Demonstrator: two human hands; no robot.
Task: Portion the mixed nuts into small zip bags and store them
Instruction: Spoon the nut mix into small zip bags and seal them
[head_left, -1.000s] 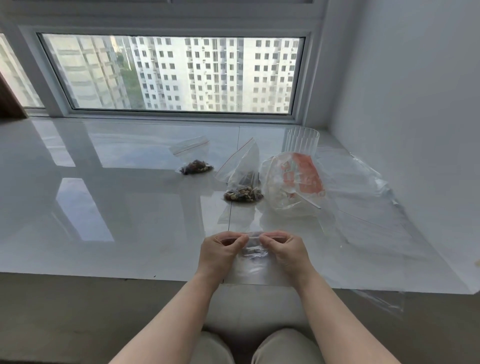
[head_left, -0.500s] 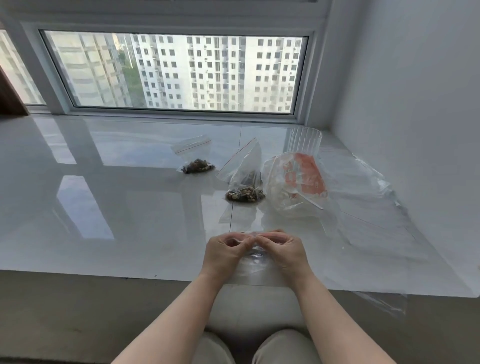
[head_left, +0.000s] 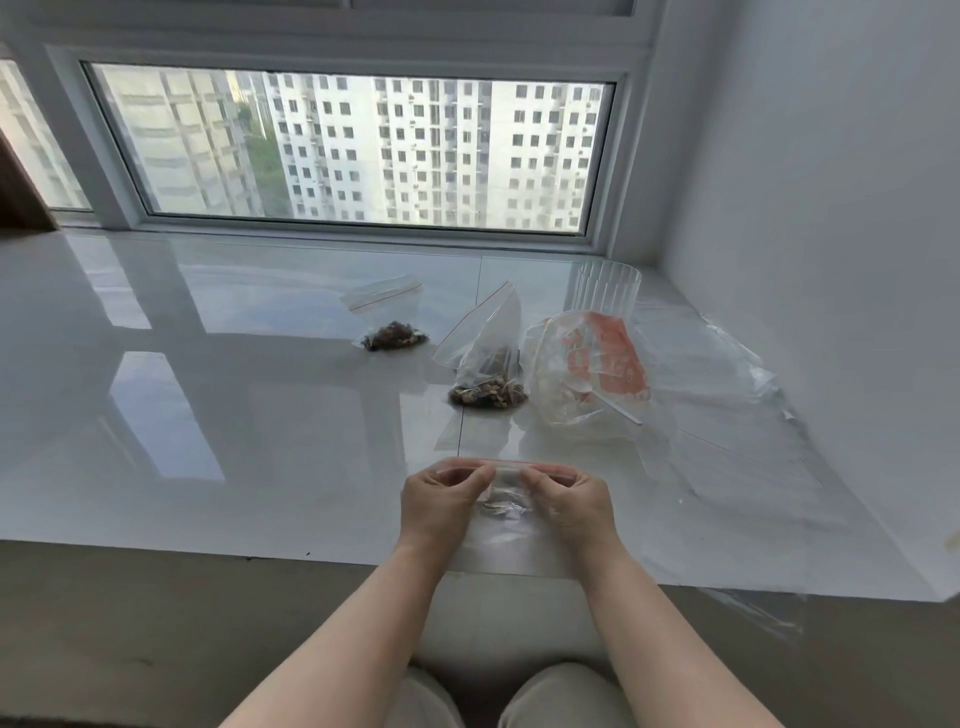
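Pinching the red-striped top edge of a small clear zip bag, the person's left hand and right hand sit side by side near the front edge of the glossy white sill, fingers curled onto the seal strip with a short gap between the two hands. The bag lies flat beneath them, its lower edge reaching the sill's front lip. Farther back stands an open zip bag of mixed nuts, and to its left, well apart, lies another filled bag. Just right of the open one slumps a large crumpled bag with orange print, with a ribbed clear cup behind it.
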